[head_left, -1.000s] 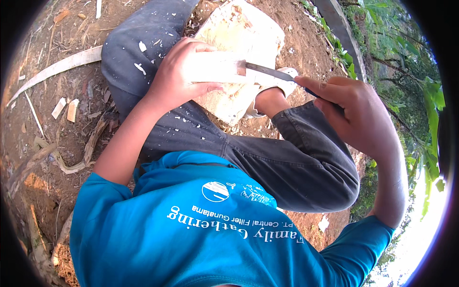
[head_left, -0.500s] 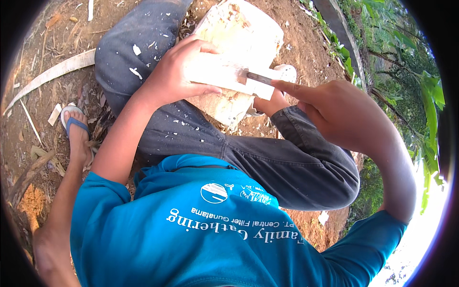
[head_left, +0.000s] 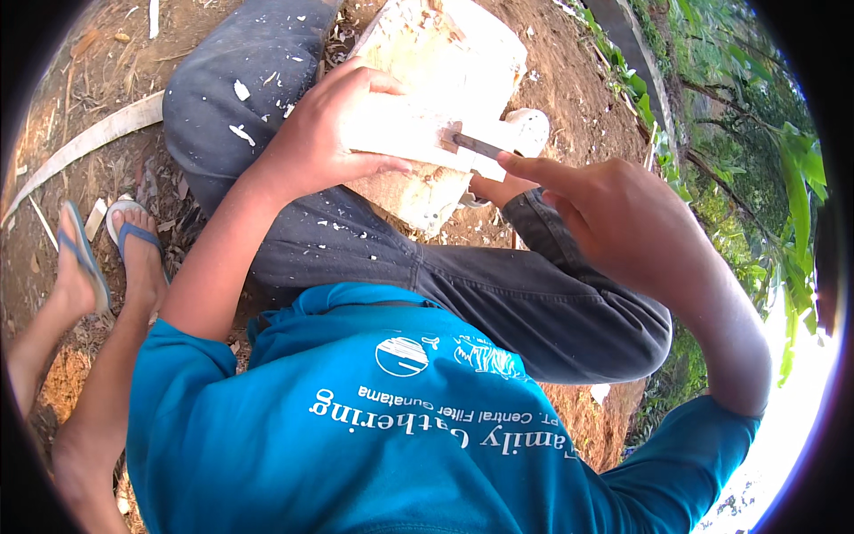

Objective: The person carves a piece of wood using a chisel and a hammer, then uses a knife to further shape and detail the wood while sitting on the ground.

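Note:
My left hand grips a pale, flat piece of wood, thumb along its near edge and fingers over the far side. The piece rests on a big, rough-cut wooden block, and glare washes out much of its surface. In my right hand is a knife with a narrow dark blade; its handle is hidden in my palm. My index finger stretches along the blade. The blade's tip touches the wood beside a small brownish patch, to the right of my left hand.
My legs in dark trousers fold around the block, dotted with shavings. A long pale strip and wood scraps lie on brown soil at left. Another person's sandalled foot is close by there. Green plants grow at right beyond a grey edge.
The other person's second sandalled foot has come into view at the left. My hands, the knife and the wood have barely shifted.

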### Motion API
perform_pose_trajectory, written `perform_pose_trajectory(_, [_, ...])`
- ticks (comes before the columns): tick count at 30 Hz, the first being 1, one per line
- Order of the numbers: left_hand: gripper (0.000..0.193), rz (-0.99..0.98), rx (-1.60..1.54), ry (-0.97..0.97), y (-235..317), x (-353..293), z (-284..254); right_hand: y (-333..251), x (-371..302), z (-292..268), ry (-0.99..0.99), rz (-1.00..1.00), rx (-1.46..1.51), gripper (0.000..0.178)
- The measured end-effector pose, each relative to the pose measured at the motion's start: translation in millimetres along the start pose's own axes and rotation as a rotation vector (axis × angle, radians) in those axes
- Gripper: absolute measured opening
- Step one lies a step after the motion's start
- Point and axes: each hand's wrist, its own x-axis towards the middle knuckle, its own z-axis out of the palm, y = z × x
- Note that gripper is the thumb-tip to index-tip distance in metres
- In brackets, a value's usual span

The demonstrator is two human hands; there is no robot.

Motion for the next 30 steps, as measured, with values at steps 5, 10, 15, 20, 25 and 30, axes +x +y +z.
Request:
perform_pose_trajectory(5, [0.066, 0.003, 0.002, 0.003, 0.8, 1.0, 1.6, 11.5, 5.9, 6.7, -0.05, -0.005, 0.065, 0.038])
perform_pose_trajectory(10, [0.067, -0.001, -0.009, 0.01, 0.5, 0.8, 2.1, 23.5, 10.8, 15.1, -0.065, -0.008, 0.117, 0.038])
perform_pose_trajectory(15, [0.073, -0.005, -0.003, 0.007, -2.4, 1.2, -0.4, 28.8, 27.5, 35.9, 0.054, -0.118, 0.297, 0.043])
perform_pose_trajectory(20, [0.088, -0.106, -0.082, 0.055, 0.5, -6.1, 5.7, 15.0, 35.8, 14.6, -0.036, -0.116, 0.111, 0.043])
perform_pose_trajectory(25, [0.094, -0.13, -0.06, 0.045, 1.6, -4.8, 2.4, 6.2, 8.7, -22.5, -0.092, 0.047, 0.068, 0.037])
perform_pose_trajectory(30, [0.095, -0.089, -0.048, 0.043, 0.4, -4.7, 2.7, 0.7, 4.3, -30.5, -0.022, -0.079, -0.063, 0.039])
